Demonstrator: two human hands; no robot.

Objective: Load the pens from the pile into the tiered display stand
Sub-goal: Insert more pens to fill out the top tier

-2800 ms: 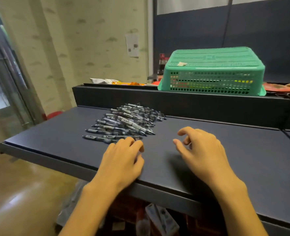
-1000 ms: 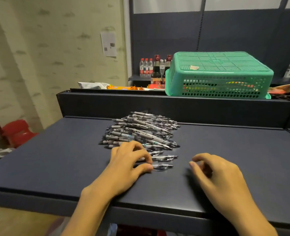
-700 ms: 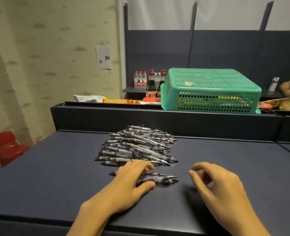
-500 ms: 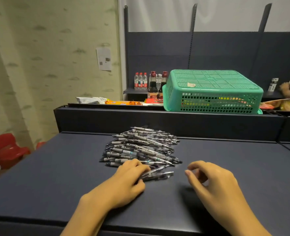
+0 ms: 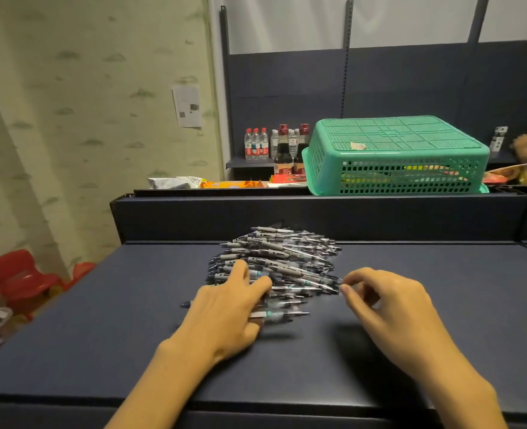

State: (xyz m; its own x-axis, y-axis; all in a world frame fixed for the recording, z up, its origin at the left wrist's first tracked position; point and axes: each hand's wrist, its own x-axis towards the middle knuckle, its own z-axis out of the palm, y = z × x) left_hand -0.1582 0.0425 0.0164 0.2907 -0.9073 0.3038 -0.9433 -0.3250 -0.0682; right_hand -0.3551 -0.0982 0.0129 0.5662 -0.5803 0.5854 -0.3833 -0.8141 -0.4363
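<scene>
Your shelf top looks like matt dark-blue painted metal, smooth, with almost no glare; the pile of pens near its far edge reads as clear glossy plastic barrels with dull grey rubbery-looking grips. Behind it you've got a green basket of perforated plastic with a slight sheen, shiny plastic bottles, and a paper sheet on a mottled, matt wall. Glossy red plastic chairs sit at the left.

Seeing no readable text: print on wall paper, bottle labels and snack packets blurring out.
</scene>
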